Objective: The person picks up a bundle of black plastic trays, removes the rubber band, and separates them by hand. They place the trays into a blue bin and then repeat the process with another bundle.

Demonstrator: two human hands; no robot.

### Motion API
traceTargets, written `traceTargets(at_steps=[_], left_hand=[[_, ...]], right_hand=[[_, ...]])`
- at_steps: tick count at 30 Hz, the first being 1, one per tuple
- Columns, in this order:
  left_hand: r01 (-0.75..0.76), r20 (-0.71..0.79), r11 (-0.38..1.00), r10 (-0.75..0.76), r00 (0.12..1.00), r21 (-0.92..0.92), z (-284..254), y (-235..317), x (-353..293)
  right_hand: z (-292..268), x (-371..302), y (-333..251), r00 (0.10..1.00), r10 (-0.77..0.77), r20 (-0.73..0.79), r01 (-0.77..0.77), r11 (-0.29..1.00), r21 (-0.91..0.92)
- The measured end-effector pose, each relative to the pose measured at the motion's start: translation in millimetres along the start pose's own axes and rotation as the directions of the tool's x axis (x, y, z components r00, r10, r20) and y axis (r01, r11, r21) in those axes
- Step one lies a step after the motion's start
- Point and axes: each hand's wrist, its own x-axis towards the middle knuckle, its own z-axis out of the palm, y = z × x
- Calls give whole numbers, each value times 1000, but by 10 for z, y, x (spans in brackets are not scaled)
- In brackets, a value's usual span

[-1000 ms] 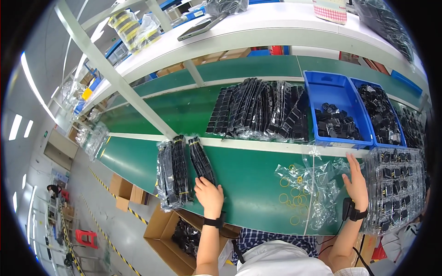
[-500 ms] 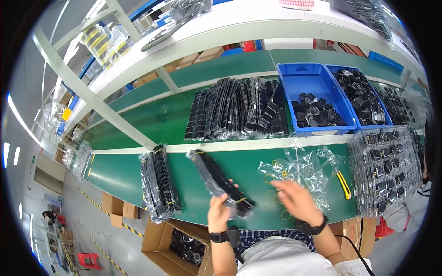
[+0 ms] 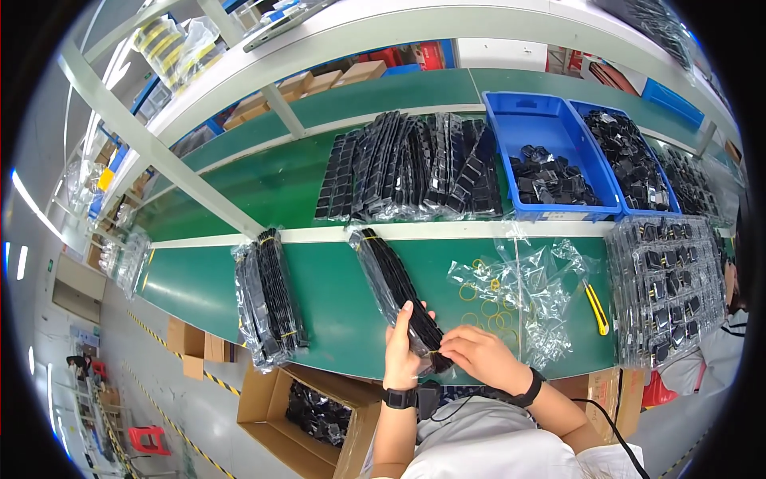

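My left hand [image 3: 401, 355] is wrapped round the near part of a long bundle of black strips in clear plastic [image 3: 389, 267], its thumb on top. The bundle lies slantwise over the green table, its far end pointing away to the left. Around its near end runs a yellow rubber band [image 3: 435, 352]. There my right hand [image 3: 488, 359] pinches at the band with fingers pressed together; the fingertips partly cover it. A second banded bundle [image 3: 271, 299] rests farther left. Several loose yellow rubber bands [image 3: 495, 284] lie right of my hands.
Crumpled clear plastic [image 3: 546, 319] and a yellow utility knife [image 3: 595, 309] lie to the right, beside stacked clear trays [image 3: 666, 291] of black parts. Behind the rail are more wrapped strips [image 3: 407, 168] and blue bins [image 3: 550, 120]. An open carton [image 3: 267, 407] stands below the table edge.
My right hand has moved left from over the loose rubber bands to the bundle's near end and closed on the band there. My left hand still holds the bundle, which lies lower now.
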Motion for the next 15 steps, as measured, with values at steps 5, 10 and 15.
traceTargets(at_steps=[5, 10, 15], left_hand=[[-17, 11, 999, 17, 1000, 37, 36, -10, -40], [-29, 21, 1000, 28, 999, 5, -10, -1, -33], [-5, 49, 1000, 6, 999, -29, -6, 58, -35]], right_hand=[[-110, 175, 75, 997, 23, 79, -25, 999, 29], [-122, 242, 66, 989, -56, 135, 55, 998, 15], [-14, 204, -76, 977, -210, 31, 207, 911, -356]])
